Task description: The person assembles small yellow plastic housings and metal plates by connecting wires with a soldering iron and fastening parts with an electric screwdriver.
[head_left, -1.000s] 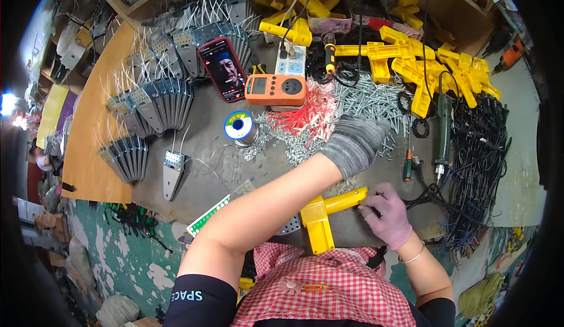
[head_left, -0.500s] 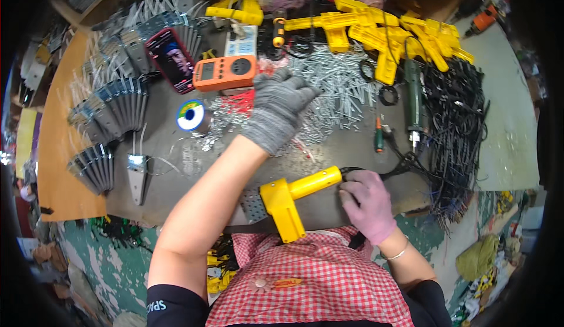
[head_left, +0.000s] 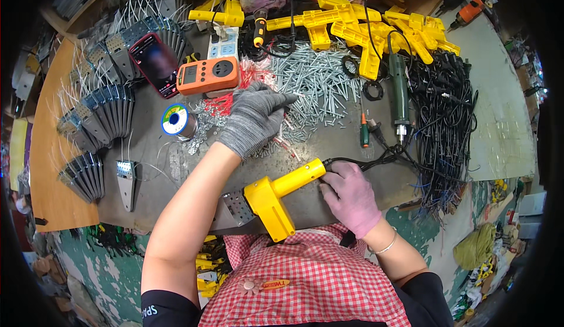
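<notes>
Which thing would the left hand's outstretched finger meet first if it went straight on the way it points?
Most likely the silver screws, just to the right of the left hand; depth is unclear, so it may be touching them.

The left hand [head_left: 251,118] is shifted across the screws [head_left: 317,80], away from the surface's [head_left: 388,186] right edge, toward the red sleeves [head_left: 218,104]; the cable [head_left: 370,164] at the handle's [head_left: 299,176] end is exposed.

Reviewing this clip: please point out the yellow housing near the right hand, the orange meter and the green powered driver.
Yellow housing [head_left: 271,206]: head view, on its wide body.
Orange meter [head_left: 208,76]: head view, on its front face.
Green powered driver [head_left: 399,92]: head view, on its barrel.
</notes>
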`<state>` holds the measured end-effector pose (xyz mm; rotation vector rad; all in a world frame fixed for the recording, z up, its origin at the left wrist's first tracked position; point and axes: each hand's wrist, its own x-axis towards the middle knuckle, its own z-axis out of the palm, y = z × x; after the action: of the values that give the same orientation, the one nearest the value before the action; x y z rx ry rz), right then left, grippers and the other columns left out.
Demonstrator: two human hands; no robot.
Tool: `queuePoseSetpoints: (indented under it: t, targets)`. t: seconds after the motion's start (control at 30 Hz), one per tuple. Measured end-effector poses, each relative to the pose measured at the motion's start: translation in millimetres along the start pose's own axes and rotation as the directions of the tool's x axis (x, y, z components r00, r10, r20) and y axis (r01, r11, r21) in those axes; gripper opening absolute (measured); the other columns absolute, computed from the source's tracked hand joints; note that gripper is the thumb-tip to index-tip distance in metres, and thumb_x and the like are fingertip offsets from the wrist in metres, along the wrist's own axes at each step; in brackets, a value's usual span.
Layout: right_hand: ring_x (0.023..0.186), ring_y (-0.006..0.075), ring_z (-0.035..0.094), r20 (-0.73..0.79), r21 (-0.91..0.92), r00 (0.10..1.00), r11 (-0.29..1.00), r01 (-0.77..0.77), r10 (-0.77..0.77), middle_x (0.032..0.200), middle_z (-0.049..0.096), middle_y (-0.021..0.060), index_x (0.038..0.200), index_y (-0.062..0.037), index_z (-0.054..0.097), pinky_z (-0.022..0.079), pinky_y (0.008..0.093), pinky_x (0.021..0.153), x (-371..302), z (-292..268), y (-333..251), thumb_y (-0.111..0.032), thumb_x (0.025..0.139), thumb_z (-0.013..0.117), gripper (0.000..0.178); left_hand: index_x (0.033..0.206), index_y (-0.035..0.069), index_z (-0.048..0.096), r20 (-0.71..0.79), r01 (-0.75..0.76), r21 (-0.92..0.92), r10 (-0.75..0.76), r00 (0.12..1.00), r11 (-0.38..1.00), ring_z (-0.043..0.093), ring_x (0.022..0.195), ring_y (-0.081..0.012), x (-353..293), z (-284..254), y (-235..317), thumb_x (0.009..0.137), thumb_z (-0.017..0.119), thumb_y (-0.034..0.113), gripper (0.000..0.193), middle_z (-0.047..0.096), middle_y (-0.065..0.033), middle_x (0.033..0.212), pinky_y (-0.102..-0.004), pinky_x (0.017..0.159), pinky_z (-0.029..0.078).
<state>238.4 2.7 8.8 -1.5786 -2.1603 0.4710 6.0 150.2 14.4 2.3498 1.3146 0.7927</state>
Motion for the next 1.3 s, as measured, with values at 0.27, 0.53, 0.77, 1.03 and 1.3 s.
queuePoseSetpoints:
  t: [0.27,0.53,0.77,1.03,1.3]
  targets:
    - [0.092,0.0345,0.058,-0.096,-0.085,0.989,0.991,0.101,-0.109,0.092,0.06,0.013,0.086,-0.0052,0.068,0.051,0.0434,0.08,10,32,1,-0.014,0.08,0.072,0.011,0.114,0.01,0.075,-0.135,-0.175,-0.077,0.164,0.977,0.982,0.07,0.109,-0.0275,-26,0,17,0.087,0.067,-0.003,0.031,0.075,-0.0104,0.113,-0.0333,0.096,0.055]
    - [0.095,0.0375,0.06,0.179,-0.028,0.984,1.0,-0.003,0.008,0.098,0.062,0.0163,0.097,-0.0057,0.065,0.052,0.0462,0.082,-4,7,4,-0.011,0.084,0.068,0.014,0.118,0.006,0.07,0.045,0.238,-0.521,-0.252,0.967,0.82,0.072,0.096,-0.0281,-92,-19,60,0.091,0.063,0.001,0.029,0.074,-0.0146,0.101,-0.0363,0.085,0.057]
    - [0.091,0.0319,0.062,-0.015,0.056,0.995,0.994,0.099,-0.098,0.09,0.062,0.01,0.092,-0.0076,0.069,0.054,0.0429,0.077,11,8,13,-0.015,0.084,0.068,0.011,0.121,0.005,0.065,0.146,-0.091,0.076,0.079,0.986,0.993,0.066,0.098,-0.0322,-104,5,52,0.077,0.065,0.009,0.044,0.068,-0.0147,0.109,-0.0434,0.084,0.054]
    - [0.091,0.0299,0.061,-0.042,-0.013,0.993,0.994,0.111,-0.112,0.093,0.063,0.0072,0.091,-0.0098,0.071,0.053,0.0405,0.078,6,24,10,-0.016,0.082,0.071,0.012,0.126,0.007,0.063,0.173,-0.363,0.111,0.342,0.924,0.925,0.061,0.084,-0.0292,-105,-1,45,0.074,0.065,0.011,0.052,0.065,-0.0092,0.099,-0.0424,0.074,0.051]
    - [0.109,0.031,0.056,0.006,-0.061,0.982,0.98,0.189,-0.189,0.115,0.065,0.0082,0.12,-0.0095,0.066,0.043,0.0453,0.1,31,-3,11,-0.015,0.079,0.075,0.042,0.125,0.007,0.063,0.07,-0.267,-0.061,0.271,0.96,0.962,0.066,0.084,-0.0303,-111,6,47,0.075,0.065,0.005,0.05,0.068,-0.0122,0.105,-0.0414,0.075,0.053]
